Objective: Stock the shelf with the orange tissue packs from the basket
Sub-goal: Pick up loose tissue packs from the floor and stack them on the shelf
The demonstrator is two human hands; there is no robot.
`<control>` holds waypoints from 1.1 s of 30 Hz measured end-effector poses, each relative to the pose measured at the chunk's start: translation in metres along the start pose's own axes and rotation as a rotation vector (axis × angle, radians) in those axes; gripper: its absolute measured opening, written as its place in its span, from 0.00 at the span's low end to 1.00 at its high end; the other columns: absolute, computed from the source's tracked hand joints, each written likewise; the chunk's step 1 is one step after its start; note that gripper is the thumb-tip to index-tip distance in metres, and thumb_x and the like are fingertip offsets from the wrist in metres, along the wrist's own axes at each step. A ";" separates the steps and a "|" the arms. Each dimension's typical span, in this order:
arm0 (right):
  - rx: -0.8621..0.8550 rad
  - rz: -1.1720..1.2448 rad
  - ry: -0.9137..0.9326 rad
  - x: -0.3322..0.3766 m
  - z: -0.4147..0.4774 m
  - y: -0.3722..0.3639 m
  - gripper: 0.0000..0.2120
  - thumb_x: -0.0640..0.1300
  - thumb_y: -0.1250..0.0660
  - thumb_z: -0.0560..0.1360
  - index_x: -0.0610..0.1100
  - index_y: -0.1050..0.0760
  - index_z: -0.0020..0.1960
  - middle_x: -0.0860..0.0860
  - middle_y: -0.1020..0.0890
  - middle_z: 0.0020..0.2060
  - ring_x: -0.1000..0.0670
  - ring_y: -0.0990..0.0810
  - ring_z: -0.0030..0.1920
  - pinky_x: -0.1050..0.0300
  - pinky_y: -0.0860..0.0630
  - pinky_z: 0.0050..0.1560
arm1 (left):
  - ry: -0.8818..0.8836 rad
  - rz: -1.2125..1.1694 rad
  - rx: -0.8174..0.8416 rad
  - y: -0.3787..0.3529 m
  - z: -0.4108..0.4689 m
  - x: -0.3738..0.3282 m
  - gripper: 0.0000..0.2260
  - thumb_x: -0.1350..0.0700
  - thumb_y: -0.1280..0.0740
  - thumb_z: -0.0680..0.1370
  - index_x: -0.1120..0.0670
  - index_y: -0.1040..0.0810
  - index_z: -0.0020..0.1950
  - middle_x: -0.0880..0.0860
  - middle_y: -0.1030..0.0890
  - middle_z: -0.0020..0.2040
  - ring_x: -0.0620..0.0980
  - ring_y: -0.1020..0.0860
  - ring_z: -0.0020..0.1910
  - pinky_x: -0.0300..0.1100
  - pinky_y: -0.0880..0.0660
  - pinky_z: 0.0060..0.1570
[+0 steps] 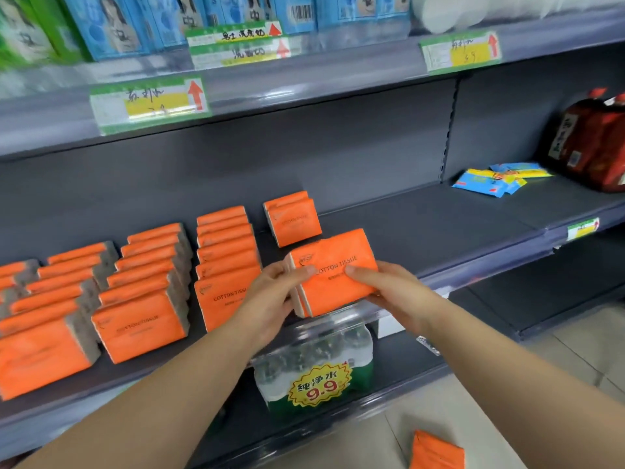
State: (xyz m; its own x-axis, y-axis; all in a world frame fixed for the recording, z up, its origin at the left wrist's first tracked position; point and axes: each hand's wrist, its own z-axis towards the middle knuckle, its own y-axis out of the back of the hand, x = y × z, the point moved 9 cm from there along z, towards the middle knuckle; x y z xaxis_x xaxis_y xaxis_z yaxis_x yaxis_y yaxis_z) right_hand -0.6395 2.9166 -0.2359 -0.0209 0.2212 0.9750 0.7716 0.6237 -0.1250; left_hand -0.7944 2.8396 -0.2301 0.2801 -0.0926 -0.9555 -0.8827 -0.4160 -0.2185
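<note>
Both hands hold a small stack of orange tissue packs (pixel 338 265) just above the front edge of the grey middle shelf (pixel 439 225). My left hand (pixel 270 296) grips the stack's left end and my right hand (pixel 385 286) its right end. Behind the held stack, two more orange packs (pixel 292 220) stand at the shelf's back. To the left, several rows of orange packs (pixel 135 286) fill the shelf. One orange pack (pixel 436 451) lies low at the bottom edge of the view. The basket is out of view.
A pack of water bottles with a 9.9 price sticker (pixel 318 374) sits on the lower shelf under my hands. Blue flat packets (pixel 493 179) and dark red bags (pixel 595 143) lie at the shelf's right end. Blue and green boxes (pixel 135 22) line the top shelf.
</note>
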 end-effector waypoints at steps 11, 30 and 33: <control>0.068 -0.138 0.022 -0.001 0.076 0.014 0.16 0.49 0.33 0.75 0.47 0.26 0.62 0.51 0.18 0.56 0.52 0.20 0.57 0.55 0.27 0.60 | -0.038 0.037 -0.066 0.007 0.065 -0.001 0.16 0.56 0.28 0.73 0.53 0.21 0.61 0.51 0.16 0.55 0.46 0.16 0.50 0.43 0.19 0.42; -0.019 -0.249 0.135 0.007 0.168 0.002 0.23 0.36 0.32 0.75 0.46 0.32 0.67 0.48 0.21 0.58 0.50 0.24 0.60 0.51 0.29 0.65 | -0.111 -0.028 -0.311 0.026 0.139 -0.011 0.18 0.65 0.39 0.78 0.58 0.26 0.67 0.60 0.20 0.60 0.57 0.21 0.56 0.55 0.25 0.61; -0.029 -0.235 0.149 0.005 0.174 -0.002 0.24 0.34 0.33 0.74 0.46 0.33 0.68 0.48 0.21 0.58 0.50 0.24 0.60 0.50 0.29 0.65 | -0.117 -0.007 -0.368 0.033 0.144 -0.008 0.19 0.63 0.39 0.78 0.54 0.27 0.69 0.58 0.20 0.61 0.58 0.22 0.60 0.56 0.27 0.64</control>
State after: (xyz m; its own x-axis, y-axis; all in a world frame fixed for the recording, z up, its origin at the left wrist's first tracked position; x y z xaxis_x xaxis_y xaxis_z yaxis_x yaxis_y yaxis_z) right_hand -0.7518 3.0470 -0.2632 -0.1096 -0.0412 0.9931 0.7745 0.6227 0.1113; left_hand -0.8801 2.9573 -0.2584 0.2222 0.0064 -0.9750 -0.6806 -0.7150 -0.1598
